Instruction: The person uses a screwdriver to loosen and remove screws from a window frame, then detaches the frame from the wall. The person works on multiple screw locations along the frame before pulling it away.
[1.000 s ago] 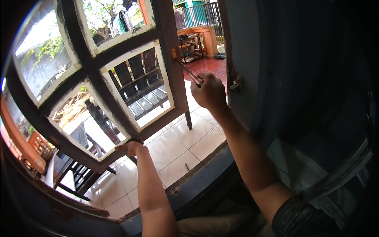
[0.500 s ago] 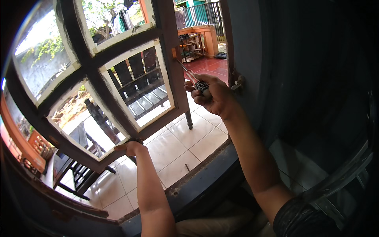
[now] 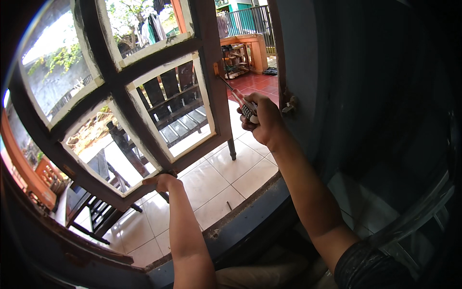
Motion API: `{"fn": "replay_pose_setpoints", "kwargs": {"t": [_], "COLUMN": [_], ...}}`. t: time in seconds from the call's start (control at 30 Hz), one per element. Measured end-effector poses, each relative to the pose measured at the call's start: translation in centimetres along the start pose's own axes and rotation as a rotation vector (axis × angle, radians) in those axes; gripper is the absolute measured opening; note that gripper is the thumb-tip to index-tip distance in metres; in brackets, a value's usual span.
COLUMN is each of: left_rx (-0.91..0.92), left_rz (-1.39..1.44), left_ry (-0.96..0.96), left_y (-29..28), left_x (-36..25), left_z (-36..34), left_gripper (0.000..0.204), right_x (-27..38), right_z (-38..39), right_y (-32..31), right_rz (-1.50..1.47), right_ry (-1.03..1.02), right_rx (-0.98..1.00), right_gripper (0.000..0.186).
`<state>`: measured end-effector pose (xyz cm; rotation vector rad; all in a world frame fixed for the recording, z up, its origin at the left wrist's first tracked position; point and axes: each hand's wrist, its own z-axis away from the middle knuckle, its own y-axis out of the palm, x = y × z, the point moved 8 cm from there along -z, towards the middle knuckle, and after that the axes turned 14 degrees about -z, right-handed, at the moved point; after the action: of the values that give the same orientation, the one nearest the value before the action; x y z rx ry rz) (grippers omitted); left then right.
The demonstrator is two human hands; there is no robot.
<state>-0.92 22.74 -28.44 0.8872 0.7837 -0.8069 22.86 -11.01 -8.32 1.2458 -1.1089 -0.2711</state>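
Note:
A dark brown window sash (image 3: 116, 85) with several glass panes, edged by pale tape-like strips, stands swung outward in front of me. My left hand (image 3: 162, 181) is closed around its bottom rail. In my right hand (image 3: 262, 115) is a screwdriver (image 3: 238, 97) with a clear reddish handle and a black-and-white ribbed grip. Its shaft points up and left, the tip at or very near a small orange-brown patch (image 3: 216, 68) on the sash's right stile. Whether a screw sits there is too small to tell.
The dark window sill (image 3: 250, 209) runs below my arms. A thin dark rod-like piece (image 3: 229, 205) lies by it on white tiles. Outside are a dark wooden bench (image 3: 175, 103), a shoe rack (image 3: 236, 60) and an orange low wall (image 3: 257, 48). A latch (image 3: 290, 103) sits on the right jamb.
The fingers of my right hand have shifted round the screwdriver's handle, the wrist turned. My left hand keeps its hold on the sash. The whole view has shifted slightly.

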Motion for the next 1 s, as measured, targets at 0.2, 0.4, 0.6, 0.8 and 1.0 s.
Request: {"fn": "replay_pose_setpoints", "kwargs": {"t": [0.2, 0.4, 0.6, 0.8, 1.0], "left_rx": [0.035, 0.009, 0.007, 0.039, 0.12], "left_rz": [0.037, 0.031, 0.068, 0.072, 0.088], "left_ry": [0.021, -0.048, 0.0, 0.013, 0.06], "left_y": [0.4, 0.4, 0.1, -0.3, -0.7], "left_x": [-0.4, 0.4, -0.4, -0.7, -1.7], "left_z": [2.3, 0.0, 0.1, 0.3, 3.8], "left_gripper": [0.136, 0.133, 0.136, 0.134, 0.133], "right_x": [3.8, 3.6, 1.7, 0.3, -0.7], "right_z": [4.5, 2.6, 0.0, 1.0, 2.3], "right_y": [4.4, 3.0, 1.5, 1.9, 2.4], "right_rz": [1.494, 1.288, 0.361, 0.141, 0.154], "right_ry": [-1.521, -1.141, -0.136, -0.104, -0.02], "right_rx": [0.088, 0.098, 0.157, 0.182, 0.071], "right_gripper": [0.018, 0.022, 0.023, 0.025, 0.034]}}
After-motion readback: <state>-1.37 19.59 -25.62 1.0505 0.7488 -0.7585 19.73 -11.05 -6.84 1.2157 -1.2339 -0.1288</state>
